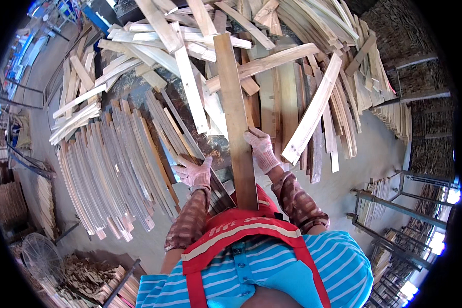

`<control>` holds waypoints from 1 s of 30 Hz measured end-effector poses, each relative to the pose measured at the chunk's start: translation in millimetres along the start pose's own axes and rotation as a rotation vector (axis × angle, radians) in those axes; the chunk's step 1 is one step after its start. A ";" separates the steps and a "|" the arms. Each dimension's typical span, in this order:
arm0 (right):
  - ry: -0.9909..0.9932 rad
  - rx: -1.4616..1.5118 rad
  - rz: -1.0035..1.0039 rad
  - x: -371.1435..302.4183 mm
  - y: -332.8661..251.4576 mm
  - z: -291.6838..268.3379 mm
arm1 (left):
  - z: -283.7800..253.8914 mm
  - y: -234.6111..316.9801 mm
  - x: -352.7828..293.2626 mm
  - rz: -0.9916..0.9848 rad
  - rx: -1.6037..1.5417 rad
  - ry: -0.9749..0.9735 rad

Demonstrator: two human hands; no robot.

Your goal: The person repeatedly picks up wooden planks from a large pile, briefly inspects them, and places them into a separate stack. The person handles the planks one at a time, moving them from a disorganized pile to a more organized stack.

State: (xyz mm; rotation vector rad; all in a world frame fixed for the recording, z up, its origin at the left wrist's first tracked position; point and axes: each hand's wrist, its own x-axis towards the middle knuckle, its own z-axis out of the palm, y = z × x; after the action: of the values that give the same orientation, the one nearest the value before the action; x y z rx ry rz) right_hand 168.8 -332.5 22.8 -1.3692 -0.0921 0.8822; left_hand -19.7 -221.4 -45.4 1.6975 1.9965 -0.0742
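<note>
A long brown wooden board stretches from the front of my apron away across the work surface. My right hand, in a pale knitted glove, is closed on the board's right edge with the thumb on top. My left hand, gloved alike, lies with fingers spread on narrow greyish wood strips left of the board. It looks apart from the brown board. A pale plank slants just right of my right hand.
Grey strips lie side by side at the left. A loose heap of pale planks covers the far side. More boards are stacked at the right. A metal rack stands further right, and a round fan at lower left.
</note>
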 end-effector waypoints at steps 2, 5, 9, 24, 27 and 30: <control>0.039 -0.007 -0.041 -0.8 2.5 -3.5 | -6.2 16.1 -6.7 -0.030 0.049 -0.067; 0.037 -0.020 -0.101 10.5 19.2 -14.1 | -4.7 19.2 -6.2 -0.053 0.102 -0.022; 0.215 -0.096 -0.244 26.2 16.0 -37.4 | -0.5 32.0 -5.3 -0.174 0.146 -0.001; 0.558 -1.269 -0.523 86.5 -76.6 -148.3 | 5.5 14.2 -9.6 0.015 -0.017 0.117; 0.087 -1.338 -0.519 136.3 -33.5 -66.5 | 9.3 17.0 -11.7 0.049 -0.042 0.151; -0.196 -1.320 -0.384 139.3 -21.2 67.3 | 0.6 13.9 -12.8 0.020 -0.031 0.187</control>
State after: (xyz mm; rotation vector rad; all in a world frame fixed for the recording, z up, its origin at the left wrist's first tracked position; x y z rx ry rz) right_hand 238.6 -194.9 -1.2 -2.3325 -1.2200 0.5845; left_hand -5.4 -230.2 -36.7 1.7609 2.1018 0.1274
